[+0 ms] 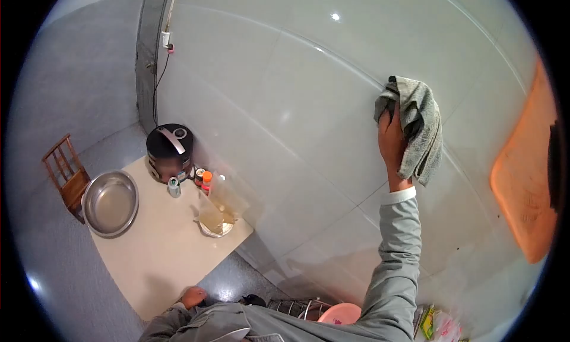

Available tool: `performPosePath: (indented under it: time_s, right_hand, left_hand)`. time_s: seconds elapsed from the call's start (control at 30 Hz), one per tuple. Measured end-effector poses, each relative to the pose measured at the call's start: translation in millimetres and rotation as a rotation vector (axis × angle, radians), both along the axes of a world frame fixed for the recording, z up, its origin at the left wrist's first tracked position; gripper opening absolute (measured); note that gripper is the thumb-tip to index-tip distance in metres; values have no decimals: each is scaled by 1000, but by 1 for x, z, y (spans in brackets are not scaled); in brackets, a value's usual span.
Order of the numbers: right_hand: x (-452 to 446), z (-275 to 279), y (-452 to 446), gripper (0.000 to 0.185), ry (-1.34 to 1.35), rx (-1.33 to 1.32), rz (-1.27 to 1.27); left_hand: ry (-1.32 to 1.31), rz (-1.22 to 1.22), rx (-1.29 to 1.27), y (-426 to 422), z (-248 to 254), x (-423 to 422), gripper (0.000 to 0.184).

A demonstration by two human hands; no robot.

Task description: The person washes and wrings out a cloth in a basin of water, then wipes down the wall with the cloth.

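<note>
My right hand (393,143) is raised against the glossy tiled wall (309,122), closed on a grey-green cleaning cloth (423,128). The cloth is bunched over the fingers, and one end hangs down past the wrist. Most of the fingertips are hidden under it. Low in the view, my left hand (193,296) hangs close to the front edge of the cream table (148,265). Its fingers look curled in, and nothing shows in them.
On the table stand a black rice cooker (170,152), a can (174,187), an orange-capped bottle (206,180), a bowl with a plastic bag (217,220) and a metal basin (110,203). A wooden chair (71,181) is behind. An orange plastic basket (522,176) hangs right; a pink basin (340,313) sits below.
</note>
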State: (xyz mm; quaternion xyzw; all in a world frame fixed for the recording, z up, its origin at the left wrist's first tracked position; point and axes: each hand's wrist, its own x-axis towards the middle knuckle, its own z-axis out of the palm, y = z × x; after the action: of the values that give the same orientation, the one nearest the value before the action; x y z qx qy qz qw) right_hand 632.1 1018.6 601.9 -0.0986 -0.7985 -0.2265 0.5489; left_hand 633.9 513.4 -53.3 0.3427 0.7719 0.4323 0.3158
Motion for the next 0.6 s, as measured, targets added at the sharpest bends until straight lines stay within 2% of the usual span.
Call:
performPosePath:
  time_s: [0.07, 0.1, 0.13, 0.17, 0.23, 0.3, 0.37, 0.43, 0.5, 0.57, 0.6]
  right_hand:
    - [-8, -10, -8, 36, -10, -38, -15]
    - [-11, -14, -17, 37, -16, -79, -38]
    - [-19, -31, -11, 36, 26, 78, -121]
    - [-27, -49, -3, 29, 89, 220, -154]
    - [-24, -77, -28, 24, -76, -144, 43]
    - [-28, -114, -31, 22, -211, -403, 95]
    - [-32, -144, -48, 30, -207, -197, 148]
    - [-30, -172, -67, 42, -184, 6, 136]
    - [-31, -186, -97, 57, -166, -954, 661]
    - [-27, -197, -122, 67, -18, -1474, 978]
    - [-24, -209, -132, 65, 45, -1622, 1002]
  left_hand:
    - [-400, 227, 21, -2, 7, 5, 31]
    - [-403, 231, 22, -2, 12, 6, 31]
    - [-432, 257, -10, -3, 17, 6, 30]
    - [-460, 282, -43, -6, 20, 5, 28]
    - [-407, 261, 27, -7, 1, -5, 28]
    - [-348, 234, 98, -9, -2, -13, 28]
    - [-462, 416, 144, 6, 47, -25, 29]
    - [-532, 395, 248, 23, 87, -42, 30]
    - [-618, 350, 392, 43, 140, -59, 35]
    - [-691, 307, 509, 66, 207, -68, 44]
    - [-751, 290, 582, 78, 235, -70, 49]
